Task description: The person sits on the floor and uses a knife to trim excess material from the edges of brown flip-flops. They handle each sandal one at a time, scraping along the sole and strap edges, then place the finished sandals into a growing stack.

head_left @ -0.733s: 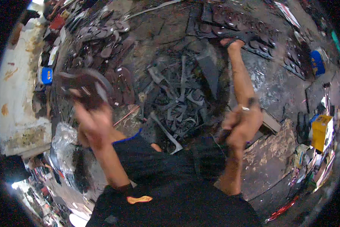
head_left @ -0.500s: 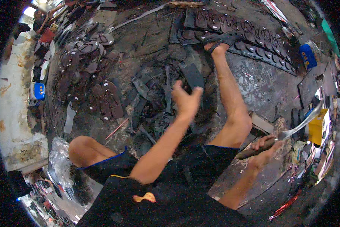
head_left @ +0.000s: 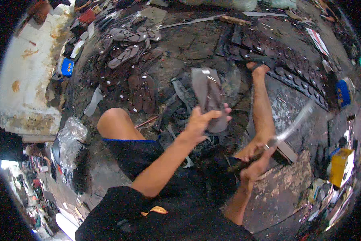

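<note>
My left hand (head_left: 202, 123) is closed around a brown flip-flop (head_left: 207, 96), held up in front of me with its toe end away from me. Dark rubber offcuts (head_left: 182, 96) lie on the floor just behind it. My right hand (head_left: 257, 161) grips a knife by its dark handle, next to my right knee. The knife's long curved blade (head_left: 294, 123) points up and to the right, blurred by motion. Blade and flip-flop are apart.
Loose flip-flops (head_left: 126, 56) are heaped at the far left, and rows of flip-flops (head_left: 305, 86) lie at the right. A pale block (head_left: 286, 152) lies by my right knee. Further right stands a yellow box (head_left: 341, 166). Clear plastic (head_left: 71, 136) lies to my left.
My left hand, empty and spread before, now has hold of a flip-flop. My right hand has moved left with the knife, closer to my leg. The view has shifted.
</note>
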`<state>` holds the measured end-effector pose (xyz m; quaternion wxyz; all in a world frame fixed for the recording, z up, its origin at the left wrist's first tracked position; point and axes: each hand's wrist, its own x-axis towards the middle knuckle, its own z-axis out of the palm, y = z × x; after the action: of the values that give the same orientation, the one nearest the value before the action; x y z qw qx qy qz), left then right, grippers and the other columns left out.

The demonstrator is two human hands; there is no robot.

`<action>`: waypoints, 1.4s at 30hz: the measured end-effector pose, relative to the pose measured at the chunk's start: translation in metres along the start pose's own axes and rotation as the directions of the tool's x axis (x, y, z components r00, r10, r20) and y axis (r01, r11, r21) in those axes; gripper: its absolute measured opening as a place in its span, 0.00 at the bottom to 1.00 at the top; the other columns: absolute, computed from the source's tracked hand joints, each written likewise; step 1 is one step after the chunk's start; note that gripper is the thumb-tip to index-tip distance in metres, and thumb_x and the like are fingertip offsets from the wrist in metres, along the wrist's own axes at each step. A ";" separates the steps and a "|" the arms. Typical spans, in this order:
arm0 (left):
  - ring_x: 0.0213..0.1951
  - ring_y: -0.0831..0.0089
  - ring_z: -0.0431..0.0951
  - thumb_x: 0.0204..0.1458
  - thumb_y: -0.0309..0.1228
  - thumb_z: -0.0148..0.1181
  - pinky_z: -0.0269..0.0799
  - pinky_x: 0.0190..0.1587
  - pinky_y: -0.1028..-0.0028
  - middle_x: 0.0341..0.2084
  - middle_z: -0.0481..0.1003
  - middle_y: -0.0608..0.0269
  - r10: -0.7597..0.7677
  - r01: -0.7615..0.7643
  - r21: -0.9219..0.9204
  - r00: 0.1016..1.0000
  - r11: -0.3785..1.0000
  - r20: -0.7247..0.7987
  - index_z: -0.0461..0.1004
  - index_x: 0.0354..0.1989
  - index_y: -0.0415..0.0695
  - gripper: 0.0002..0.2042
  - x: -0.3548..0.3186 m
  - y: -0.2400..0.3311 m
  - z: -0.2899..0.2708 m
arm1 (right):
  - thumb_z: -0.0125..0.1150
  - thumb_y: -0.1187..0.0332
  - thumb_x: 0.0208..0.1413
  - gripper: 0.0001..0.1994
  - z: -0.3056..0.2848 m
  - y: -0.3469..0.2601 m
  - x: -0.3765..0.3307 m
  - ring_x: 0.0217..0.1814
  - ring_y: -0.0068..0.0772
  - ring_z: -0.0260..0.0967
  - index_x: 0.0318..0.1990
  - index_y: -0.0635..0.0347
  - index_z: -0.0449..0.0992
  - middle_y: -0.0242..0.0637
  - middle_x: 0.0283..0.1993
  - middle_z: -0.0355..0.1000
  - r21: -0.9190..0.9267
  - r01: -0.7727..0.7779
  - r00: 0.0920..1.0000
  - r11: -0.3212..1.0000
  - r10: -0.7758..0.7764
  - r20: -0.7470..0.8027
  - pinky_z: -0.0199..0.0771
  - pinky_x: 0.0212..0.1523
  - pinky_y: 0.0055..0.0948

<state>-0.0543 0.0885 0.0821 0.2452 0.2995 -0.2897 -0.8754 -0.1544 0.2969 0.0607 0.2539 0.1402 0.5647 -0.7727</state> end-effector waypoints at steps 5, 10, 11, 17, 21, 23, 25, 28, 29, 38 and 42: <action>0.50 0.60 0.82 0.54 0.27 0.67 0.82 0.52 0.59 0.48 0.79 0.51 0.086 -0.088 0.138 0.996 0.986 0.024 0.69 0.59 0.37 0.24 -0.081 0.069 0.001 | 0.43 0.48 0.73 0.22 0.028 0.013 -0.011 0.25 0.23 0.61 0.53 0.58 0.70 0.29 0.26 0.62 -0.225 0.088 0.915 0.970 0.011 0.404 0.65 0.26 0.24; 0.48 0.71 0.80 0.57 0.37 0.70 0.79 0.49 0.68 0.44 0.79 0.60 0.192 -0.089 0.393 0.954 0.915 -0.230 0.69 0.58 0.37 0.25 -0.135 0.098 -0.018 | 0.45 0.55 0.73 0.18 0.063 -0.014 -0.083 0.22 0.20 0.60 0.55 0.59 0.71 0.28 0.24 0.64 -0.388 0.443 0.701 0.808 -0.042 0.712 0.61 0.24 0.26; 0.47 0.73 0.80 0.57 0.39 0.70 0.78 0.48 0.70 0.45 0.79 0.61 0.226 -0.107 0.378 0.931 0.920 -0.287 0.69 0.58 0.38 0.26 -0.134 0.091 -0.024 | 0.45 0.58 0.73 0.16 0.061 -0.015 -0.091 0.22 0.22 0.61 0.55 0.58 0.72 0.30 0.23 0.65 -0.441 0.473 0.643 0.763 0.043 0.765 0.62 0.24 0.29; 0.48 0.76 0.78 0.65 0.37 0.61 0.74 0.53 0.72 0.48 0.78 0.64 0.345 -0.180 0.378 0.833 0.908 -0.433 0.70 0.58 0.39 0.19 -0.142 0.075 -0.037 | 0.53 0.57 0.68 0.13 0.018 -0.002 -0.130 0.29 0.63 0.74 0.48 0.57 0.70 0.52 0.27 0.74 -0.647 0.608 0.553 0.459 0.339 0.761 0.70 0.29 0.54; 0.51 0.73 0.77 0.66 0.33 0.58 0.73 0.56 0.71 0.50 0.77 0.63 0.319 -0.206 0.304 0.864 0.930 -0.390 0.69 0.60 0.39 0.18 -0.146 0.072 -0.058 | 0.54 0.56 0.67 0.13 0.004 -0.011 -0.130 0.31 0.65 0.74 0.47 0.57 0.70 0.54 0.29 0.75 -0.675 0.602 0.534 0.427 0.413 0.737 0.71 0.31 0.56; 0.51 0.72 0.78 0.66 0.32 0.58 0.73 0.57 0.70 0.50 0.77 0.63 0.341 -0.208 0.367 0.873 0.907 -0.348 0.68 0.61 0.39 0.18 -0.147 0.071 -0.055 | 0.55 0.56 0.67 0.14 0.013 -0.004 -0.119 0.31 0.65 0.74 0.46 0.58 0.70 0.55 0.29 0.74 -0.674 0.621 0.534 0.399 0.414 0.737 0.71 0.31 0.56; 0.50 0.72 0.78 0.64 0.32 0.61 0.74 0.56 0.70 0.50 0.77 0.63 0.360 -0.227 0.366 0.864 0.902 -0.353 0.68 0.60 0.40 0.19 -0.146 0.068 -0.056 | 0.55 0.56 0.67 0.14 0.034 0.011 -0.108 0.32 0.66 0.73 0.45 0.58 0.70 0.55 0.29 0.74 -0.670 0.638 0.542 0.379 0.396 0.741 0.70 0.32 0.57; 0.48 0.74 0.78 0.61 0.33 0.65 0.76 0.52 0.69 0.48 0.76 0.64 0.294 -0.158 0.320 0.849 0.934 -0.439 0.68 0.59 0.43 0.20 -0.150 0.070 -0.054 | 0.55 0.55 0.67 0.15 0.065 0.034 -0.090 0.32 0.64 0.74 0.43 0.59 0.70 0.55 0.28 0.74 -0.565 0.706 0.470 0.427 0.314 0.825 0.70 0.31 0.56; 0.48 0.74 0.78 0.60 0.33 0.66 0.77 0.51 0.69 0.48 0.76 0.63 0.283 -0.144 0.313 0.842 0.939 -0.460 0.69 0.58 0.43 0.20 -0.153 0.073 -0.054 | 0.55 0.55 0.67 0.14 0.078 0.040 -0.087 0.33 0.64 0.74 0.42 0.57 0.70 0.54 0.28 0.74 -0.536 0.713 0.455 0.451 0.283 0.844 0.70 0.30 0.54; 0.31 0.66 0.79 0.57 0.38 0.68 0.78 0.32 0.65 0.36 0.78 0.58 0.193 -0.073 0.257 0.855 0.964 -0.481 0.70 0.55 0.42 0.22 -0.164 0.056 -0.076 | 0.48 0.56 0.71 0.15 0.205 0.073 -0.015 0.30 0.53 0.72 0.41 0.58 0.71 0.46 0.28 0.73 -0.475 0.820 0.529 0.318 -0.107 0.842 0.72 0.32 0.47; 0.47 0.65 0.79 0.56 0.36 0.69 0.78 0.51 0.66 0.49 0.76 0.54 0.196 -0.062 0.372 0.922 0.926 -0.334 0.64 0.63 0.35 0.30 -0.156 0.057 -0.059 | 0.42 0.52 0.75 0.22 0.237 0.031 0.034 0.27 0.20 0.64 0.42 0.62 0.75 0.31 0.25 0.67 -0.435 0.708 0.606 0.556 -0.164 0.778 0.63 0.28 0.28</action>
<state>0.1086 0.1207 0.1400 0.2946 0.4761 -0.4114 -0.7192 -0.1492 0.0580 0.0954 0.2502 -0.4092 0.7034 -0.5246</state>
